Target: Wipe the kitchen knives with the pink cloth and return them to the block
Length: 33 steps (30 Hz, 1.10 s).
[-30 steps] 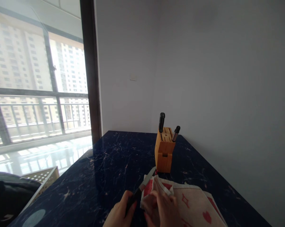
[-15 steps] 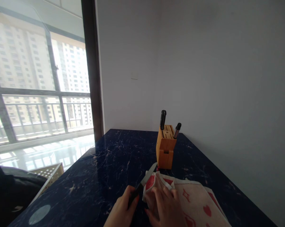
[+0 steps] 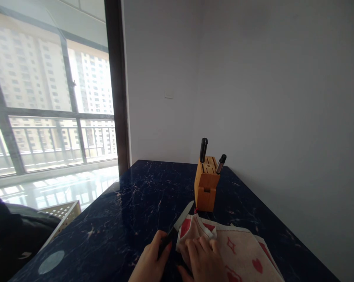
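A knife with a black handle points forward and to the right, its handle gripped in my left hand. My right hand has its curled fingers on a white and red patterned cloth, bunching its left end beside the blade. Just beyond the cloth stands a wooden knife block. A black-handled knife and a tool with a black and silver handle stick up from its slots. A small red item lies at the block's base, partly hidden.
The dark blue marbled table reaches to the wall. A round pale disc is at its near left. Beyond the left edge are a perforated cream basket and dark fabric. A large window is behind.
My right hand has shifted slightly back to the left, with the cloth's left end drawn a little away from the blade. The camera view has shifted slightly.
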Available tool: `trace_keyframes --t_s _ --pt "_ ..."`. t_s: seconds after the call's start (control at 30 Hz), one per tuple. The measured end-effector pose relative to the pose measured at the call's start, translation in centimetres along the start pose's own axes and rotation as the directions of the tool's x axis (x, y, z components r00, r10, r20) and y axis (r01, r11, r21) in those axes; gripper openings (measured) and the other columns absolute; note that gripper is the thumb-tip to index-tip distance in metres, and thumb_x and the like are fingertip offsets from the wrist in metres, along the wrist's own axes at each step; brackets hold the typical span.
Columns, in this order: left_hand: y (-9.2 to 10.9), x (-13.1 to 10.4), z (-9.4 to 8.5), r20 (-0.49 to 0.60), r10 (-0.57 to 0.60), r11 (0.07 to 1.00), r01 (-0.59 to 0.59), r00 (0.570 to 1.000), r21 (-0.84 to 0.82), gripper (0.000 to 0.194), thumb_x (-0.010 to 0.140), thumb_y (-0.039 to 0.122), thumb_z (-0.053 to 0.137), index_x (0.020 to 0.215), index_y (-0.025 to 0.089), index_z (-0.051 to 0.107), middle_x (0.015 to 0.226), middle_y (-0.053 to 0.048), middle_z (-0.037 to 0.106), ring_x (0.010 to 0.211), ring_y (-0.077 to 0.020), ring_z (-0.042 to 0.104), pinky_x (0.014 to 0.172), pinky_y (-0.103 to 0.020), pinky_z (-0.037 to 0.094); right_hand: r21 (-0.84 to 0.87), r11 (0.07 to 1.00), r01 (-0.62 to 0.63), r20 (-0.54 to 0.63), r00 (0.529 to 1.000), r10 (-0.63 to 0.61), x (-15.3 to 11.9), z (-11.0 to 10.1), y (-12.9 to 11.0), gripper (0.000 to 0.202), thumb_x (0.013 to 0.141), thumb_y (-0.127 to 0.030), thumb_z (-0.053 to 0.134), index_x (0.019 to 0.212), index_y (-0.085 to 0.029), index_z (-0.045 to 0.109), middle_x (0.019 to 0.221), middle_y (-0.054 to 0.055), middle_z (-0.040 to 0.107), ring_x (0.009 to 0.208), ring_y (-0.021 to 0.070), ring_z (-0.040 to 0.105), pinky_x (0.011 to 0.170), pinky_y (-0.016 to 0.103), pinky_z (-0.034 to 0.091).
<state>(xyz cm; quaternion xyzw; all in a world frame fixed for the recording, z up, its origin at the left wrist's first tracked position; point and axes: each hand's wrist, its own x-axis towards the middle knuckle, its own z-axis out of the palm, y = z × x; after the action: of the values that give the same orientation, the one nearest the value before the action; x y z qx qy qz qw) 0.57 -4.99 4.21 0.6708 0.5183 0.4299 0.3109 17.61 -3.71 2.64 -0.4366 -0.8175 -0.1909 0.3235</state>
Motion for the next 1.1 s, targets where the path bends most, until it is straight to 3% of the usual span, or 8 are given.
trace_keyframes --t_s 0.43,0.67,1.1 --pt "0.3 -0.4 -0.2 0.086 0.018 0.992 -0.028 0.996 0.122 0.011 0.085 0.023 0.041 0.091 0.022 0.050 0.084 0.000 0.066 0.076 -0.0138 0.061 0.069 -0.018 0.042 -0.001 1.000 -0.015 -0.020 1.000 0.015 -0.4 0.8 0.3 0.029 0.071 -0.046 0.058 0.085 -0.021 0.054 0.076 0.001 0.063 0.073 0.0216 0.054 0.067 0.036 0.029" --pt "0.4 -0.3 0.2 0.125 0.026 0.994 -0.039 0.992 0.106 0.010 0.084 0.022 0.041 0.090 0.022 0.049 0.080 0.000 0.067 0.072 -0.0142 0.062 0.067 -0.018 0.043 0.002 1.000 -0.016 -0.037 0.999 0.016 -0.2 0.6 0.3 0.025 0.073 -0.044 0.057 0.082 -0.021 0.053 0.074 0.000 0.062 0.070 0.0202 0.053 0.066 0.034 0.028" --pt "0.4 0.2 0.3 0.108 0.079 0.992 -0.089 0.991 0.089 0.012 0.085 0.019 0.041 0.090 0.022 0.051 0.083 0.000 0.068 0.077 -0.0147 0.063 0.070 -0.020 0.043 0.024 0.995 -0.102 0.053 0.994 0.100 0.0 -0.2 0.1 0.008 0.071 -0.025 0.058 0.074 -0.022 0.052 0.075 -0.001 0.061 0.074 0.0211 0.053 0.066 0.034 0.028"
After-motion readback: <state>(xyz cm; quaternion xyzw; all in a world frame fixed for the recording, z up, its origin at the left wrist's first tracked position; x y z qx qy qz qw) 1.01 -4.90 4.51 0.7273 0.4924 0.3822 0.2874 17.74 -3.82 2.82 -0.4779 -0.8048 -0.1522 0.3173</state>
